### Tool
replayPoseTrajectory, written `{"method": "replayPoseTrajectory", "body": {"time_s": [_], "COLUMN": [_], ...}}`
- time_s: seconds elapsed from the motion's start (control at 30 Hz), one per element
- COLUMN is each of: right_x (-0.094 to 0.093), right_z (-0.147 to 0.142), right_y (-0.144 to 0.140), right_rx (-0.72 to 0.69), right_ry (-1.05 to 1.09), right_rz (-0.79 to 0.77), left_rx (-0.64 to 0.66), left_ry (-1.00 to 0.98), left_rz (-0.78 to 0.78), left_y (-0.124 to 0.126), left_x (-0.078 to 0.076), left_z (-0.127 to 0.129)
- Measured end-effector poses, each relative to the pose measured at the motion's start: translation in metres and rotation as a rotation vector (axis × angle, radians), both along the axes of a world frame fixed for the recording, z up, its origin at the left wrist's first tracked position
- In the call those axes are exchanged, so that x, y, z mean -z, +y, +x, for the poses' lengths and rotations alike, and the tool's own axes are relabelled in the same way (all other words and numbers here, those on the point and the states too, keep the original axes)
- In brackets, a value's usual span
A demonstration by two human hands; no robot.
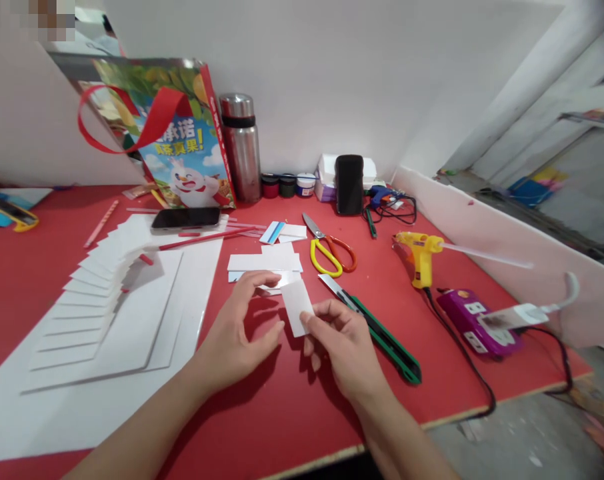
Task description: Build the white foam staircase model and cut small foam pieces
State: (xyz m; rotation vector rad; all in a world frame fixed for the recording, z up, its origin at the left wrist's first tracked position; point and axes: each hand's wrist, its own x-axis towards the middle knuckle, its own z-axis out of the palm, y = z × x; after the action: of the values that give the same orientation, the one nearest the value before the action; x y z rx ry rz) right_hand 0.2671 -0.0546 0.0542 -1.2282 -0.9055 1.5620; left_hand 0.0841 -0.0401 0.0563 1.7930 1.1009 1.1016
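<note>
1. White card piece is in my right hand, just above the red table, near its front middle.
2. My right thumb and fingers are pinched shut on the bottom end of the card piece, so it tilts up and away from me.
3. My left hand is half open. Its fingertips reach to the top of the card piece and to a white strip lying there. I cannot tell if they grip anything.
4. I think the work is partly done. Many white steps are already laid out like a fan on a big white sheet to my left.
5. More cut white pieces wait in a small pile just behind my hands, so I think some work is left.
6. The card piece looks small, flat and plain white, with straight edges and square corners. It looks thin and stiff, not bent.
7. A green knife lies just right of my right hand, with its blade out.
8. Scissors and a yellow glue gun sit farther back on the right.
</note>
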Motion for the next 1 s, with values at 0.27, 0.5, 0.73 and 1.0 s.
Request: {"method": "replayPoseTrajectory", "body": {"time_s": [0.27,0.5,0.73,1.0], "right_x": [-0.003,0.002,0.002,-0.001], "right_z": [-0.007,-0.007,-0.008,-0.007], "right_y": [-0.001,-0.001,0.000,0.000], "right_rx": [0.067,0.039,0.008,-0.027], "right_ry": [-0.171,-0.211,-0.241,-0.235], "right_rz": [0.071,0.101,0.085,0.071], "left_rx": [-0.006,-0.037,-0.045,-0.054], "left_ry": [0.454,0.524,0.540,0.571], "left_rz": [0.310,0.360,0.347,0.321], "left_y": [-0.010,-0.010,-0.011,-0.011], "left_x": [-0.001,0.002,0.001,0.001], "left_z": [0.011,0.011,0.013,0.011]}}
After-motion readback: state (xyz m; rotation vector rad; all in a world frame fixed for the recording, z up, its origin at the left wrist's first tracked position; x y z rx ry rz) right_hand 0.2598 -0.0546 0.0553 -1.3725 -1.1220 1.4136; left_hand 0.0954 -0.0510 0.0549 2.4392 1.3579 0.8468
